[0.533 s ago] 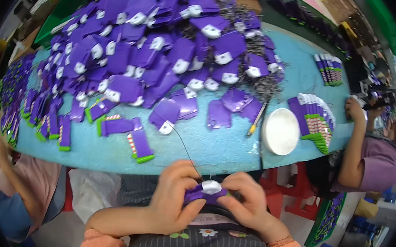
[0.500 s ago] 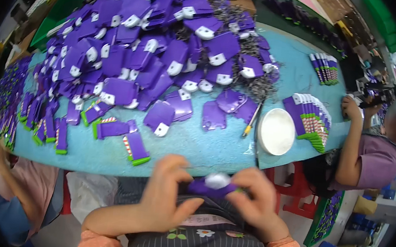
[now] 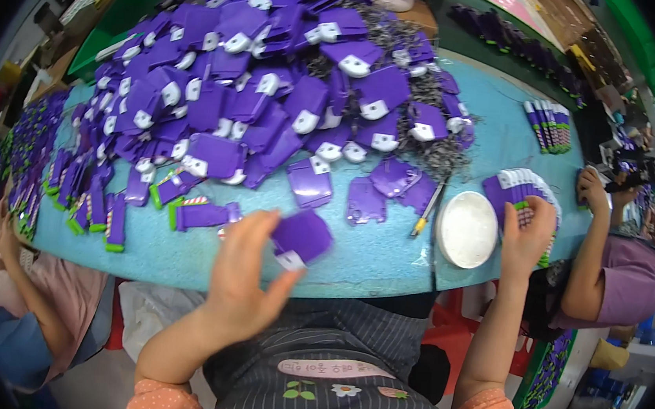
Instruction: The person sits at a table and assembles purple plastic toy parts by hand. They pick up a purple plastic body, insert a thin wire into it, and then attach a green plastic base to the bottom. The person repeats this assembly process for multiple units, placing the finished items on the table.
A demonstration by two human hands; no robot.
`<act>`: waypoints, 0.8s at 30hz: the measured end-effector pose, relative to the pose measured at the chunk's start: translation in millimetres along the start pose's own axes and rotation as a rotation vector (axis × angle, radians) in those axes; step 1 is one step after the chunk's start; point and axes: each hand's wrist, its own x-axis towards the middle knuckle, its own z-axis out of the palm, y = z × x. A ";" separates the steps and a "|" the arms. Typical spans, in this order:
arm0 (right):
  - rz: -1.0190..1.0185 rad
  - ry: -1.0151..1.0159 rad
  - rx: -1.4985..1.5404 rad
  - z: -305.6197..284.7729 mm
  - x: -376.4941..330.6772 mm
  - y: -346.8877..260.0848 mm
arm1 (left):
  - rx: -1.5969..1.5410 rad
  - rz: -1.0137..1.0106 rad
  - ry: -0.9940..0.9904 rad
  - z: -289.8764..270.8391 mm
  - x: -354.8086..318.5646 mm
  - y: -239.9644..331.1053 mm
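My left hand (image 3: 246,275) holds a purple flat tag with a white tab (image 3: 300,240) by its lower edge, just above the near edge of the blue table (image 3: 369,268). My right hand (image 3: 529,224) reaches out to the right, its fingers stretched flat on a fanned stack of purple pieces with green ends (image 3: 512,187). A large heap of purple tags with white tabs (image 3: 275,97) covers the middle and far part of the table, beyond both hands.
A white round dish (image 3: 467,228) and a yellow pencil (image 3: 427,210) lie between my hands. Rows of purple pieces with green ends (image 3: 91,205) line the left side. A person in a purple shirt (image 3: 620,272) works at the right; another person's arm (image 3: 25,309) shows at lower left.
Both hands were together on one purple tag near my body. Now they are apart: the left lifted a purple tag toward the table, the right moved out to the fanned stack.
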 end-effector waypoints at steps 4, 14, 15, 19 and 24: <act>0.327 -0.312 0.614 -33.8 -29.8 -73.9 | -0.321 0.187 0.018 10.9 -24.4 18.7; -0.175 -0.896 0.998 -37.4 -54.4 -169.5 | -0.846 -0.264 -0.360 -11.2 -42.1 22.3; -0.193 -0.870 0.960 -38.2 -58.2 -174.2 | -1.093 -0.426 -0.454 -13.7 -46.4 21.7; -0.290 -0.746 0.852 -31.8 -74.1 -186.5 | -0.711 -0.274 -0.411 -7.8 -49.3 13.4; -0.320 -0.586 0.828 -32.6 -81.7 -190.5 | -0.607 -0.464 -0.165 -4.5 -58.3 5.5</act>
